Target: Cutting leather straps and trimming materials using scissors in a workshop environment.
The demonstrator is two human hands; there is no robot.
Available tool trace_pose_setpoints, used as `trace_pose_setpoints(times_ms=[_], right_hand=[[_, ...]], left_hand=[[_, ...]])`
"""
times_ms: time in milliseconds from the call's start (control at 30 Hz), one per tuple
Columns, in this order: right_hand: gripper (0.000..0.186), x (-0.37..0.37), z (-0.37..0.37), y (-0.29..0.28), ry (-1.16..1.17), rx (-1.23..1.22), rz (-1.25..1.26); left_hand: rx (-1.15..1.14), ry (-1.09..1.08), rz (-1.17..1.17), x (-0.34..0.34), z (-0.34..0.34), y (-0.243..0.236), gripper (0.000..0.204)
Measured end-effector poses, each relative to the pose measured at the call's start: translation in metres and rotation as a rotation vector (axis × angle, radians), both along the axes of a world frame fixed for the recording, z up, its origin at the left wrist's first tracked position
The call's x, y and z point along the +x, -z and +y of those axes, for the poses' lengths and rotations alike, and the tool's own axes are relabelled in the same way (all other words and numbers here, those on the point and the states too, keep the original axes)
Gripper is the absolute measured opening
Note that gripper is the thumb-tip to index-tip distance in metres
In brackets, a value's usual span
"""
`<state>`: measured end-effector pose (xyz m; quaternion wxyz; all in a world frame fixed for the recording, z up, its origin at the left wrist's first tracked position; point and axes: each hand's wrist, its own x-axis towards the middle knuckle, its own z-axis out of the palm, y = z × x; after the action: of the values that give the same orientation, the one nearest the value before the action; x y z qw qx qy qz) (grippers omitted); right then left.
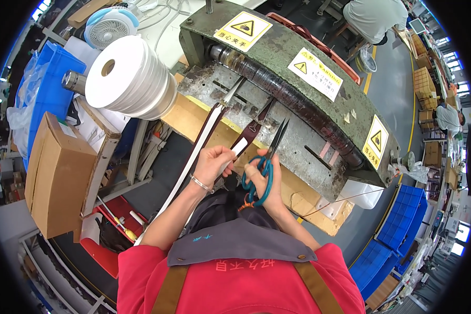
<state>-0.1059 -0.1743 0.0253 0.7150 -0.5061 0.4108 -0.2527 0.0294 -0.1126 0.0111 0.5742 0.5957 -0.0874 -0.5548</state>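
My left hand (213,167) pinches the end of a short white strip (239,146), which lies along a dark maroon strap (253,127). That strap runs up onto the metal bed of a roller machine. My right hand (267,184) grips scissors (277,140) by their teal handles, dark blades pointing up and away over the bed. The blades look nearly closed and are apart from the strap. Left of it, a second maroon strap with a long white tape (206,132) reaches from the bed down past my left forearm. My left fingertips are partly hidden.
The green roller machine (277,36) spans the far side, its dark roller (293,99) above the bed. A big white tape roll (118,76) stands at left, near a fan (111,29), a cardboard box (57,172) and blue crates (400,220) at right. Another person sits far off.
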Motion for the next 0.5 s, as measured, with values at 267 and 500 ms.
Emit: trace_pose_setpoints(times_ms=[267,500], right_hand=[[0.019,-0.038,0.003,0.003,-0.28,-0.213,0.339],[0.016,-0.046,-0.01,-0.007,-0.294,-0.086,0.263]], left_hand=[[0.076,-0.055,-0.148,-0.001,-0.037,-0.001,0.016],[0.124,-0.098,-0.142,-0.006,-0.046,-0.003,0.016]])
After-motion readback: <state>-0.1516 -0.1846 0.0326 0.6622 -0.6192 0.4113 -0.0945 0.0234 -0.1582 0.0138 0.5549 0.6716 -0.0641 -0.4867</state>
